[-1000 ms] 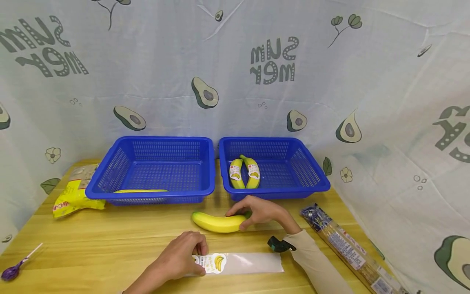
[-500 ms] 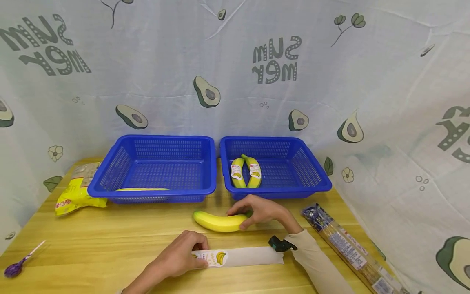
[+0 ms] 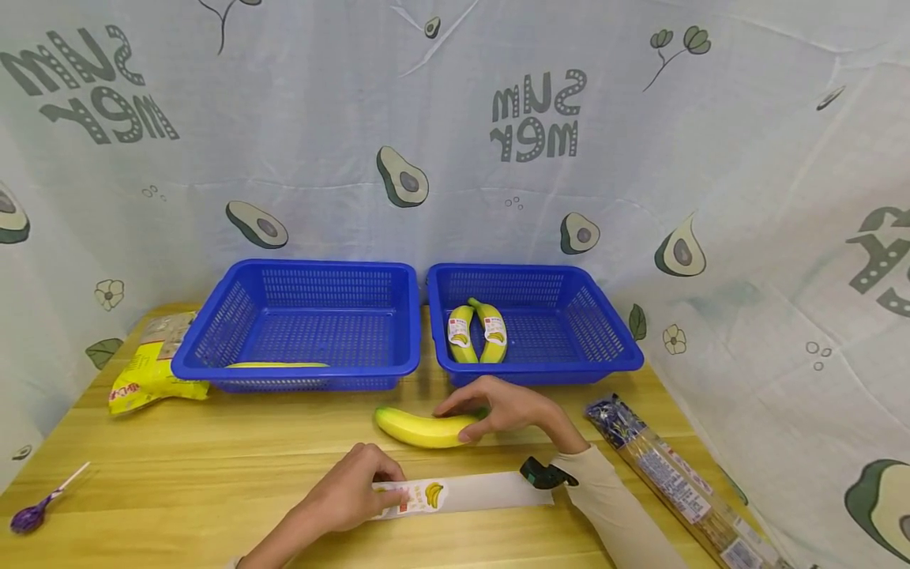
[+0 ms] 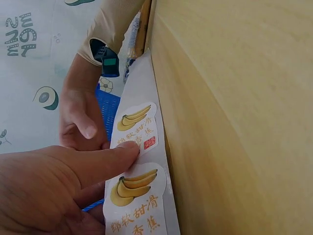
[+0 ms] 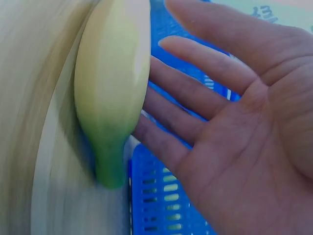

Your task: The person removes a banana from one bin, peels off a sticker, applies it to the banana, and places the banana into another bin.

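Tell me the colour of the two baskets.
Blue baskets, clearest in the head view.

Head cam looked forward-down over whole table (image 3: pixel 178 474). Left wrist cam sat very close, tilted, facing sticker strip (image 4: pixel 139 161). Right wrist cam sat close on banana (image 5: pixel 112 83), at 12 o'clock in head view; all shared it.
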Demonstrator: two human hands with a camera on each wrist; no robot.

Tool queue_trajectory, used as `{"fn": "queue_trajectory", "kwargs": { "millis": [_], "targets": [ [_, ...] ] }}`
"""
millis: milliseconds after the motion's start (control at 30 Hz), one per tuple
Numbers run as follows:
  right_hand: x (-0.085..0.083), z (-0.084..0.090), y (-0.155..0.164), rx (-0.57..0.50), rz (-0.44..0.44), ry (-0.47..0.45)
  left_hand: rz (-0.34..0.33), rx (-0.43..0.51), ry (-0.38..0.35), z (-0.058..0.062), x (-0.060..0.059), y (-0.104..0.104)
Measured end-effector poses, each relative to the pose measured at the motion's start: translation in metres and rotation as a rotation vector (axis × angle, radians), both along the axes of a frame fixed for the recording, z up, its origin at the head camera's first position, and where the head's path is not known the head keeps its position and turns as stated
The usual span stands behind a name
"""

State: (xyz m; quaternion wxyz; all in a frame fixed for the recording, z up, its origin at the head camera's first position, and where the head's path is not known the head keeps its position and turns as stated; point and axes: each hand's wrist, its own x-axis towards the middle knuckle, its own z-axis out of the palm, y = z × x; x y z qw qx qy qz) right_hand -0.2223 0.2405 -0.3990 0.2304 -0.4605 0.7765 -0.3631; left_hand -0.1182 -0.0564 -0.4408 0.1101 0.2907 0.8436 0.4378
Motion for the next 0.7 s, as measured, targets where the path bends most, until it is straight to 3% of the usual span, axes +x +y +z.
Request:
{"fn": "queue_trajectory", "kwargs": {
  "millis": [133, 400, 700],
  "targets": [
    [0.003, 0.003, -0.004, -0.026, 0.033, -0.021, -0.016, 0.012, 0.004, 0.0, -0.002, 0.0],
    [0.011, 0.01, -0.012, -0.03, 0.062, 0.078, -0.048, 0.057, 0.013, -0.001, -0.005, -0.001],
    [0.028, 0.013, -0.031, -0.084, 0.089, 0.08, -0.073, 0.141, 0.004, -0.001, -0.003, 0.003]
  ]
}}
